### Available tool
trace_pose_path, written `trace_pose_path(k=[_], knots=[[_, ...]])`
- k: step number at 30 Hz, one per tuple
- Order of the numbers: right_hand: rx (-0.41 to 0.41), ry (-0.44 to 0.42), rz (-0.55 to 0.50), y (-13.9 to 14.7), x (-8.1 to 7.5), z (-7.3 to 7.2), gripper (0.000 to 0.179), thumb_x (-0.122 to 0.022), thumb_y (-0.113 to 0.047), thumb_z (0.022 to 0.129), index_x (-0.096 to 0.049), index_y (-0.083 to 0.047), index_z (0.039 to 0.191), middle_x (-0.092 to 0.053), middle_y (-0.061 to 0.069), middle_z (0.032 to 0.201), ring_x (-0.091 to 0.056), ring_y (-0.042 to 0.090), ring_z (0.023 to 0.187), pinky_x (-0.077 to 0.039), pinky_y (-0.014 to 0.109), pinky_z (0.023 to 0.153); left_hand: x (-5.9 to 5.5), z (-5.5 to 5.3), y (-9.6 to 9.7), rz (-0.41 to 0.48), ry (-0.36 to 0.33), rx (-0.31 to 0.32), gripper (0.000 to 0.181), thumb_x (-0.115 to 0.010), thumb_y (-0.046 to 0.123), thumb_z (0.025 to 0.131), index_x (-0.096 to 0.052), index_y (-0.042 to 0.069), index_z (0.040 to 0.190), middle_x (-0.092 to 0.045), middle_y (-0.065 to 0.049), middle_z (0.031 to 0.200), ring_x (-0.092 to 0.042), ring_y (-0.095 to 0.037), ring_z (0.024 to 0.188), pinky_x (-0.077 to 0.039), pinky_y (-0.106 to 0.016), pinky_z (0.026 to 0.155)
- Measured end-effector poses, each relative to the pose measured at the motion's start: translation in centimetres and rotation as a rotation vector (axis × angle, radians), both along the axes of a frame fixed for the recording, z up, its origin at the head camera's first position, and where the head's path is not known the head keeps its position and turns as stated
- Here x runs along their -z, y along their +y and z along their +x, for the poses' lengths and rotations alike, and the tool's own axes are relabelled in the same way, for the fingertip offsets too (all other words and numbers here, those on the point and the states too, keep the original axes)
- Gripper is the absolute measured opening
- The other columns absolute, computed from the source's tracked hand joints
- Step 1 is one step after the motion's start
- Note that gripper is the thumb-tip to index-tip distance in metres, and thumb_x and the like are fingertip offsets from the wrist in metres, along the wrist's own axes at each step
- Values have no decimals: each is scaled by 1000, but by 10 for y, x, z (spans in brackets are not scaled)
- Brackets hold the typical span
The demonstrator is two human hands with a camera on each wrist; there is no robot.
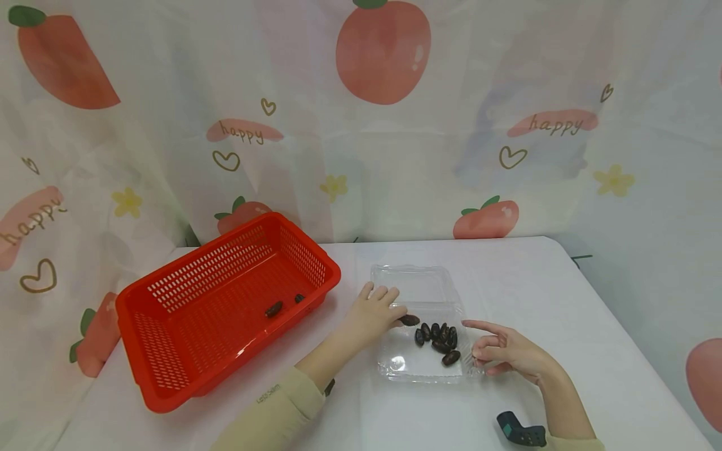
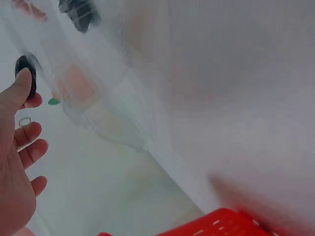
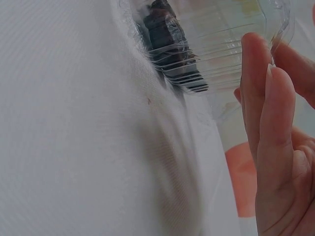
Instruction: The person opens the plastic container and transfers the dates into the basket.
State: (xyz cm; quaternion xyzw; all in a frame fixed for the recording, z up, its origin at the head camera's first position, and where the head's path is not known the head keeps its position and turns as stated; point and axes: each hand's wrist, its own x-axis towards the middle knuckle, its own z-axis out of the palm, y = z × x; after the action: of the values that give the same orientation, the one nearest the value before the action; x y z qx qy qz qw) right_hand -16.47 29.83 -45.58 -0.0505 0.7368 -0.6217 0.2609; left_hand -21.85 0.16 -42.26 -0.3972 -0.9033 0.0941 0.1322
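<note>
My left hand [image 1: 375,316] pinches a dark, oblong date [image 2: 25,73] between thumb and fingertip. It reaches over the left part of a clear plastic clamshell box [image 1: 403,369], whose lid [image 1: 414,282] lies folded back behind it. Several more dark dates [image 1: 441,346] are gathered in the right half of the box. At the box's right side, my right hand [image 1: 516,351] has its index finger stretched along the rim. Its other fingers [image 3: 275,115] lie loosely bent beside the ridged wall.
A red perforated plastic basket [image 1: 237,360] stands on the left of the white table [image 1: 564,294], with two dark dates [image 1: 274,308] showing inside. A small black angled device [image 1: 520,431] lies near my right forearm. A printed curtain [image 1: 395,156] hangs behind the table.
</note>
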Motion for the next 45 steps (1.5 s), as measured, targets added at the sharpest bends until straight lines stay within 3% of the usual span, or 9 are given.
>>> trace_pose_path(k=[6, 12, 18, 26, 32, 40, 45], knots=[[-10, 8, -10, -1, -3, 1, 67, -61, -8, 85, -23, 2, 140, -64, -3, 83, -64, 12, 74, -53, 28, 59, -12, -9, -24, 113, 27, -98, 16, -54, 39, 89, -58, 32, 103, -49, 3, 108, -45, -16, 104, -34, -39, 95], [8, -2, 6, -1, -1, 0, 67, -63, -9, 85, -26, -1, 140, -64, -3, 82, -65, 12, 74, -53, 29, 59, -17, -18, -51, 192, 33, -201, 15, -56, 36, 89, -57, 27, 101, -47, -1, 99, -43, -18, 95, -32, -37, 86], [2, -1, 10, -1, 1, -1, 66, -62, -9, 85, -26, -1, 140, -64, -3, 83, -64, 12, 74, -53, 28, 59, -24, -21, -77, 276, 50, -294, 14, -60, 31, 87, -56, 22, 96, -46, -4, 99, -43, -22, 95, -30, -42, 88], [-4, -3, 13, 0, 1, -1, 67, -62, -9, 85, -24, 1, 140, -64, -3, 82, -64, 12, 74, -53, 29, 60, -21, -23, -116, 280, 91, -399, 19, -62, 29, 86, -56, 18, 101, -45, -8, 99, -41, -25, 94, -29, -44, 86], [-1, -5, 12, 0, 1, -1, 66, -62, -9, 85, -26, -1, 140, -64, -3, 82, -64, 13, 74, -53, 29, 59, -18, -24, -142, 303, 81, -474, 19, -60, 30, 87, -56, 16, 100, -45, -12, 104, -41, -29, 96, -29, -48, 87], [8, -5, 26, -1, 2, -2, 68, -63, -10, 84, -25, 0, 140, -64, -2, 82, -65, 14, 74, -53, 29, 59, -16, -17, -168, 267, 15, -533, 19, -56, 29, 90, -56, 14, 102, -43, -14, 104, -40, -33, 97, -28, -52, 90], [10, -6, 20, -2, -1, 0, 68, -63, -10, 85, -25, 1, 140, -63, -2, 82, -65, 14, 74, -53, 29, 59, -16, -11, -182, 239, -65, -574, 19, -56, 25, 90, -56, 14, 105, -42, -15, 103, -38, -34, 97, -26, -54, 91]])
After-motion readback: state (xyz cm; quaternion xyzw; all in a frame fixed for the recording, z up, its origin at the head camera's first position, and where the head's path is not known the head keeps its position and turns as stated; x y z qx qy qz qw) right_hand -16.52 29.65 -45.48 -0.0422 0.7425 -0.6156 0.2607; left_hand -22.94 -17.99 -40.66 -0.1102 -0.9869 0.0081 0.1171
